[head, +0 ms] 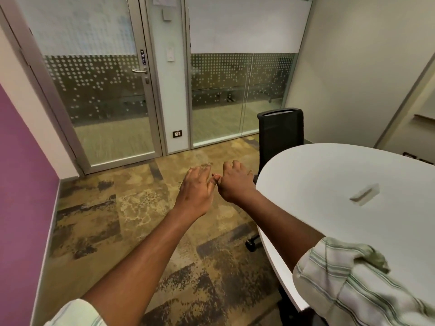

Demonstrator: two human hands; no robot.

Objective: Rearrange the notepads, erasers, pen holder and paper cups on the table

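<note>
Table [329, 220] just beside right hand [235, 182]

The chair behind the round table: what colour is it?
The chair is black, best seen in the head view.

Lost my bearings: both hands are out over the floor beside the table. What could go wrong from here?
No notepads, erasers, holder or cups are in view, so any reach would be blind. The right hand hangs close to the black chair and the table edge; it may knock them.
</note>
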